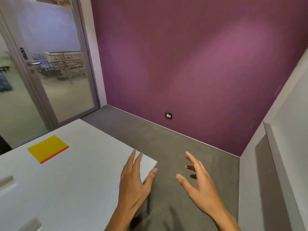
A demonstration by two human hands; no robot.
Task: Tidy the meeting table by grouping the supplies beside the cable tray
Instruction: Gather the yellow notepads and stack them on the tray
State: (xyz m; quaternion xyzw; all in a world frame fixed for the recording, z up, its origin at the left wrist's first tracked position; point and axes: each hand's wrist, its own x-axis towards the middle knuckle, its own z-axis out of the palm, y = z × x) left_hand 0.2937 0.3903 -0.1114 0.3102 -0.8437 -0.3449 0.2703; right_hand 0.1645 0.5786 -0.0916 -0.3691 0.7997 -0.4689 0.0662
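Progress, judged: early or mid; nothing in hand, grouping not visibly done. Yellow sticky-note pad [47,148], orange layer beneath, lies alone on white desk [80,180], far-left area, well apart from both hands. Grey slot fittings [6,180] at desk's near-left edge, possibly cable tray; cannot tell. Other supplies out of view.

Left hand [133,185] hovers over desk's right corner, fingers straight, spread, empty. Right hand [200,185] off desk, over grey floor [166,142], fingers loosely curled, apart, holding nothing.

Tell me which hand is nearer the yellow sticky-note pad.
Left. The left hand hovers open over the table's near corner, to the right of the yellow sticky-note pad. The right hand is farther right, off the table, above the floor.
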